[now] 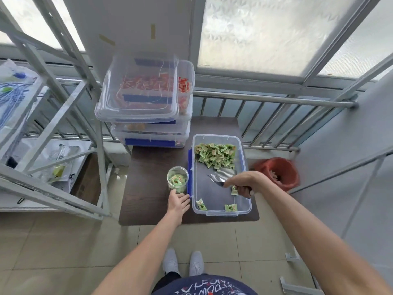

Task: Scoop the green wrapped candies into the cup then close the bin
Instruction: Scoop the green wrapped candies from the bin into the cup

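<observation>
An open clear bin (pixel 244 201) with blue latches sits on a small dark table (pixel 148 209). Green wrapped candies (pixel 214 155) are heaped at its far end, and a few lie loose near the front. My right hand (pixel 242 185) is shut on the handle of a metal scoop (pixel 222 174), whose bowl sits low inside the bin just short of the heap. A clear cup (pixel 177 178) holding some green candies stands left of the bin. My left hand (pixel 177 202) rests at the cup's base, fingers spread, touching it.
A stack of clear lidded bins (pixel 144 99) with red candies stands at the table's back left, with a loose lid on top. A metal shelf rack (pixel 53 124) is on the left. A red bucket (pixel 278 171) sits right of the table. A railing runs behind.
</observation>
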Motion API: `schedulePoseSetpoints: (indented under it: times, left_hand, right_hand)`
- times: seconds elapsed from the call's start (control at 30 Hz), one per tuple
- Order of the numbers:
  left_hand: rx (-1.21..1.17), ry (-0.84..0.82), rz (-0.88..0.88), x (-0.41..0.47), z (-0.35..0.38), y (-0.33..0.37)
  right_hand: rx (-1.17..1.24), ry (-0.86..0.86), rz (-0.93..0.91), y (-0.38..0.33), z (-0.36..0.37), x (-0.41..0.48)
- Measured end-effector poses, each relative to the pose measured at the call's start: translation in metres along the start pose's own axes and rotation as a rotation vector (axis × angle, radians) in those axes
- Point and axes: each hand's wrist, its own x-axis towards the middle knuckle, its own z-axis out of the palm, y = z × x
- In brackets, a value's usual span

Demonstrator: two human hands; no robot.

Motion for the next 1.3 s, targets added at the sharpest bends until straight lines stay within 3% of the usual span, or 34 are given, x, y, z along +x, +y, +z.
schedulePoseSetpoints:
  times: [0.13,0.27,0.63,0.93,1.3]
  left_hand:
    - [0.088,0.005,-0.008,-0.001,0.014,0.001]
    - [0.183,0.027,-0.019,-0.002,0.019,0.003]
    - [0.151,0.000,0.005,-0.005,0.018,0.000]
    - [0.231,0.033,0.107,0.010,0.014,-0.010]
    - [0.114,0.069,0.062,0.011,0.017,-0.018]
  right_hand:
    - [0.090,0.033,0.044,0.025,0.013,0.016]
    - [0.160,-0.077,0.137,0.034,0.019,0.027]
    - [0.414,-0.261,0.288,0.039,0.013,0.054]
    - [0.599,-0.017,0.189,0.035,0.025,0.076]
    - [0.561,0.060,0.118,0.036,0.020,0.095]
